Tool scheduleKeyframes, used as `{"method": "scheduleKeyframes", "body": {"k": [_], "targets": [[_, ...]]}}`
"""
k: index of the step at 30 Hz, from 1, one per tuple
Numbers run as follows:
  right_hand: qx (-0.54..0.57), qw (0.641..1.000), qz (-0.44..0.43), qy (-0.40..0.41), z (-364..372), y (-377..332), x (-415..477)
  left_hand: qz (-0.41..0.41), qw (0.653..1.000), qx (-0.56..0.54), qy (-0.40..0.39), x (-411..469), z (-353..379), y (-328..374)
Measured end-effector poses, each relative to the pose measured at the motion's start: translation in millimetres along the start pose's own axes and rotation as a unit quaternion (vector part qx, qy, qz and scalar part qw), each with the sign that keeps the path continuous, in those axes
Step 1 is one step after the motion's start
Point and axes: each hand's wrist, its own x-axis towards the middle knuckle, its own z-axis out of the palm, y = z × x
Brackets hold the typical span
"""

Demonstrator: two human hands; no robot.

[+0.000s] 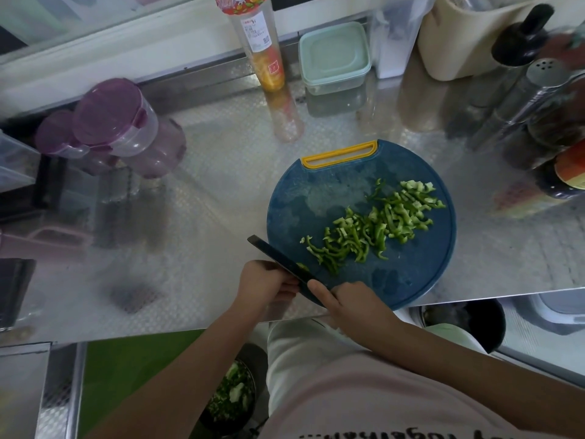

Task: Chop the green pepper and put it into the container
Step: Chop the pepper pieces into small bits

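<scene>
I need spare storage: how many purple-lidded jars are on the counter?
2. The large purple-lidded jar is at the far left of the counter; the smaller purple-lidded jar sits just left of it. Purple shapes below seem reflections; others may be hidden.

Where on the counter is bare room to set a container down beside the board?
Widest: left of the board, up to the purple jars. Smaller: between board and mint box. Back right is crowded with bottles; the knife crosses the board's near-left edge.
</scene>
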Motion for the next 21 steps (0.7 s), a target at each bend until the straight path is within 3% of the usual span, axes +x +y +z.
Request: {"method": "scheduleKeyframes", "body": {"k": [4, 9, 11, 13, 15, 17, 19, 21], "targets": [[-0.009, 1.000, 0.003, -0.007, 1, -4, -2, -0.002, 0.999, 0.037, -0.023, 1, -2, 6], [0.099, 0.995, 0.026, -0.017, -10, -9, -4, 0.003, 0.995, 0.078, -0.055, 4, -5, 16], [0.115, 0.991, 0.041, -0.060, -11, 1, 6, 0.005, 0.995, 0.084, -0.058, 5, -5, 16], [0.068, 0.997, -0.024, -0.007, -2, 5, 13, 0.005, 0.994, 0.088, -0.059, 5, -5, 16], [0.089, 0.995, 0.022, -0.043, -6, -5, 19, 0.004, 0.994, 0.090, -0.059, 6, -5, 17], [0.184, 0.982, 0.032, -0.036, -13, -19, 20, 0.004, 0.994, 0.087, -0.059, 5, -5, 17], [0.239, 0.964, 0.110, -0.031, -6, -18, 25, 0.003, 0.995, 0.079, -0.059, 3, -6, 17], [0.273, 0.956, 0.103, -0.029, -2, -14, 24, -0.004, 0.996, 0.072, -0.060, 2, -7, 17]]}}
